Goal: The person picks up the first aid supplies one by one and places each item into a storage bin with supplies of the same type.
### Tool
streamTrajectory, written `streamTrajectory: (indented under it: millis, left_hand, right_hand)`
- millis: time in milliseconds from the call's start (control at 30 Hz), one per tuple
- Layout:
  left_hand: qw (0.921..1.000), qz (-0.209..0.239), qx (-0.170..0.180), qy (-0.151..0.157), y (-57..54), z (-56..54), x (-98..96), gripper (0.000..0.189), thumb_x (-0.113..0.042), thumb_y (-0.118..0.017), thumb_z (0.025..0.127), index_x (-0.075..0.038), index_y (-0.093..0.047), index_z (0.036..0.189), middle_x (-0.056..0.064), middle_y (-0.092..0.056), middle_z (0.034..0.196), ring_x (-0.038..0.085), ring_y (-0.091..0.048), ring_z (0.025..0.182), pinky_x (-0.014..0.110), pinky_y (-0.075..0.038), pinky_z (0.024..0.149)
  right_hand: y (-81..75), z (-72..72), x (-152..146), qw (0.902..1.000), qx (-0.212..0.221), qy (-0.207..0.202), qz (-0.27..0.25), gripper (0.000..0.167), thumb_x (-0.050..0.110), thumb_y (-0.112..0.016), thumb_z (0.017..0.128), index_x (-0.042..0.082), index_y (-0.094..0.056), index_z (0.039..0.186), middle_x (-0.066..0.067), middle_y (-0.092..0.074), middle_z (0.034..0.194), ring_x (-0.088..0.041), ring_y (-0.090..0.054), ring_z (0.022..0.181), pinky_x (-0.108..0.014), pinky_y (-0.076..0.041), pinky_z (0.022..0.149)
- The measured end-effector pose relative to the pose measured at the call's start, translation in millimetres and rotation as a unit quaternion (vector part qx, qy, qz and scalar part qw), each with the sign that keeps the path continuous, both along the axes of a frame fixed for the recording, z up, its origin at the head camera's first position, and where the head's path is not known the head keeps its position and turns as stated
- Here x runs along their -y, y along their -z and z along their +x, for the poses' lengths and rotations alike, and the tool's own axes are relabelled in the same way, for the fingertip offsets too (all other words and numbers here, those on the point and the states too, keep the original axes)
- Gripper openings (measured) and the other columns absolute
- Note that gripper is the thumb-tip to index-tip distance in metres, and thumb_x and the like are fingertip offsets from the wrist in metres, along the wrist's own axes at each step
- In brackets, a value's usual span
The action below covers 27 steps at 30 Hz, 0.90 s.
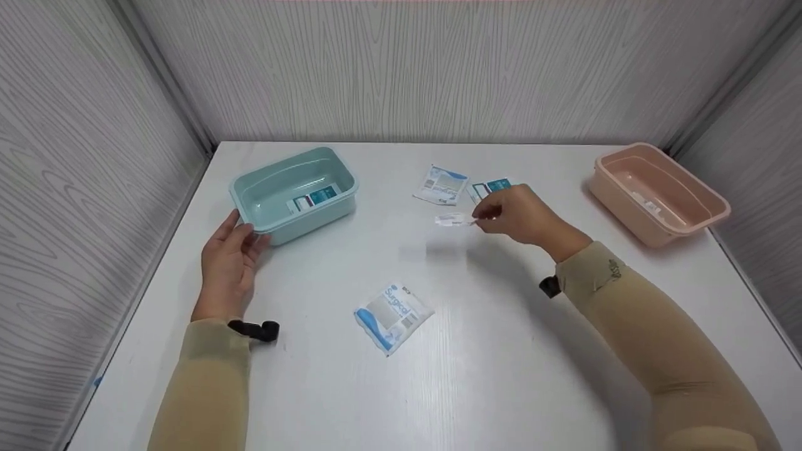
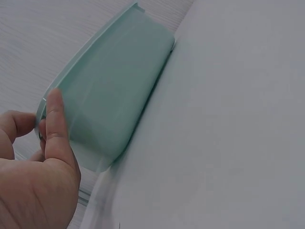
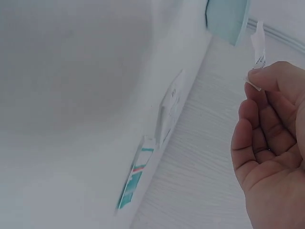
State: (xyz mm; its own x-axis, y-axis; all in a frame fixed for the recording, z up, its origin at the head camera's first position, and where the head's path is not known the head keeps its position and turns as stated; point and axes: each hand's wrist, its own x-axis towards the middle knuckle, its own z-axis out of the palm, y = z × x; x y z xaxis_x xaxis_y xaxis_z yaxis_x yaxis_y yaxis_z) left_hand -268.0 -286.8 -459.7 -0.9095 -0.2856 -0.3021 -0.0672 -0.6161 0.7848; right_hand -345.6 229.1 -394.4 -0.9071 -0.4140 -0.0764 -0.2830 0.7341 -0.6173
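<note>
My left hand (image 1: 229, 269) grips the near-left corner of a teal plastic basin (image 1: 338, 207), thumb at the rim and fingers along the outer wall. Inside that basin lies a flat teal-and-white packet (image 1: 315, 198). Between thumb and index finger, my right hand (image 1: 523, 216) pinches one end of a small, narrow white wrapped strip (image 1: 452, 219), held above the table. The strip's free end points left in the head view; in the right wrist view the strip (image 3: 259, 47) rises above the fingertips. Behind that hand, partly hidden by it, is another teal-and-white packet (image 1: 490, 187).
A blue-and-white packet (image 1: 442, 185) lies toward the back of the white table (image 1: 313, 388). Another one, printed "Surgical" (image 1: 393, 317), lies nearer the front. At the right edge stands a pink basin (image 1: 633, 216) with a small white strip (image 1: 646, 205) inside. Panels enclose the back and sides.
</note>
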Motion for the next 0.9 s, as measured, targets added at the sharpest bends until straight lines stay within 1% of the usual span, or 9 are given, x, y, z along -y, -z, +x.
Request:
streamTrajectory:
  millis: [100,133,233,333,400,500,600,767,900]
  left_hand:
    - [1.0,-0.006,-0.002,0.001,-1.2,-2.2,-0.3,0.069,-0.005,-0.07,0.111,-0.016,-0.043,0.174,0.007,-0.054,0.156,0.015,-0.071,0.128,0.025,-0.069,0.101]
    - [0.9999,-0.01,-0.002,0.003,-1.7,-2.9,-0.8,0.068,-0.004,-0.068,0.112,-0.016,-0.043,0.174,0.007,-0.054,0.156,0.015,-0.071,0.127,0.025,-0.069,0.101]
    - [0.9999,-0.005,0.003,0.013,-4.6,-4.6,-1.6,0.07,-0.004,-0.068,0.112,-0.017,-0.041,0.175,0.007,-0.054,0.156,0.016,-0.071,0.131,0.025,-0.068,0.103]
    - [0.9998,-0.005,0.008,0.018,-8.1,-5.3,-1.0,0.071,-0.004,-0.068,0.112,-0.017,-0.039,0.176,0.007,-0.052,0.158,0.017,-0.069,0.136,0.025,-0.068,0.104]
    - [0.9997,-0.005,0.014,0.017,-9.6,-4.6,1.2,0.072,-0.004,-0.067,0.112,-0.017,-0.038,0.177,0.007,-0.052,0.159,0.016,-0.07,0.134,0.025,-0.068,0.104]
    - [0.9997,-0.008,0.019,0.014,-8.6,-3.8,4.4,0.072,-0.004,-0.065,0.113,-0.018,-0.037,0.177,0.007,-0.051,0.159,0.015,-0.071,0.132,0.025,-0.068,0.104]
    - [0.9996,-0.006,0.024,0.013,-7.7,-3.0,6.0,0.071,-0.003,-0.064,0.113,-0.019,-0.036,0.178,0.007,-0.052,0.158,0.015,-0.072,0.131,0.026,-0.068,0.103]
    - [0.9993,0.005,0.037,0.009,-7.8,-3.5,6.3,0.072,-0.003,-0.066,0.113,-0.022,-0.039,0.177,0.006,-0.052,0.16,0.016,-0.069,0.136,0.027,-0.069,0.103]
    - [0.9993,0.011,0.035,0.01,-8.4,-5.4,4.8,0.073,-0.004,-0.068,0.112,-0.024,-0.04,0.176,0.006,-0.052,0.162,0.016,-0.069,0.138,0.027,-0.068,0.105]
  right_hand:
    - [-6.6,2.0,-10.6,0.9998,-0.002,0.015,-0.01,0.018,0.007,-0.082,0.102,0.009,-0.088,0.119,-0.011,-0.084,0.118,-0.025,-0.072,0.103,-0.022,-0.062,0.082]
    - [-8.9,2.8,-14.4,0.9997,-0.002,0.019,-0.013,0.018,0.007,-0.082,0.102,0.009,-0.088,0.119,-0.012,-0.084,0.118,-0.026,-0.072,0.103,-0.02,-0.061,0.081]
    - [-17.6,3.7,-26.5,0.9992,-0.009,0.036,-0.013,0.019,0.009,-0.083,0.102,0.01,-0.088,0.12,-0.013,-0.084,0.121,-0.026,-0.071,0.102,-0.016,-0.059,0.077]
    - [-26.9,3.0,-37.3,0.9987,-0.023,0.046,-0.005,0.019,0.013,-0.083,0.102,0.012,-0.088,0.121,-0.013,-0.084,0.121,-0.027,-0.07,0.102,-0.017,-0.058,0.076]
    - [-31.8,1.6,-42.1,0.9983,-0.027,0.052,0.001,0.02,0.016,-0.083,0.103,0.013,-0.088,0.121,-0.013,-0.084,0.121,-0.027,-0.07,0.101,-0.018,-0.058,0.075]
    - [-34.9,0.7,-47.9,0.9978,-0.027,0.06,0.01,0.02,0.019,-0.083,0.103,0.014,-0.087,0.122,-0.012,-0.084,0.118,-0.027,-0.068,0.099,-0.019,-0.058,0.075]
    - [-36.5,0.8,-54.9,0.9971,-0.038,0.064,0.02,0.019,0.02,-0.083,0.103,0.014,-0.087,0.121,-0.012,-0.083,0.113,-0.026,-0.067,0.096,-0.02,-0.056,0.072]
    - [-39.2,-0.8,-71.6,0.9951,-0.042,0.084,0.03,0.02,0.021,-0.082,0.103,0.014,-0.087,0.121,-0.012,-0.082,0.111,-0.026,-0.066,0.095,-0.022,-0.055,0.07]
    - [-38.8,-5.6,-89.9,0.9924,-0.062,0.102,0.029,0.02,0.02,-0.081,0.104,0.011,-0.086,0.121,-0.014,-0.081,0.111,-0.024,-0.066,0.094,-0.02,-0.053,0.069]
